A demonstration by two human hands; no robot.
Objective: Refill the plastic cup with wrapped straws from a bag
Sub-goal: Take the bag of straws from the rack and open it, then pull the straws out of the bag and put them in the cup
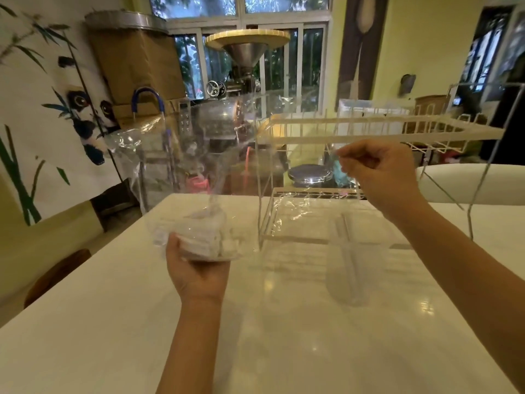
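Head view: I'm at the bag-opening step. My left hand [199,268] has its grip closed around the bundle of wrapped straws [203,237] through the clear bag [181,166]; my right hand [377,172] pinches the bag's upper edge, lifted up and right. The plastic cup [345,268] lies on the bench [113,322], below the right grip. Next, I judge: reach inside for the straws.

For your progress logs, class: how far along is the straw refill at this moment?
Early. Done: the bag is lifted off the table. In hand: the left hand cups the wrapped straws through it, and the right hand pinches its top edge. Left: moving straws into the clear cup, which holds few at most.
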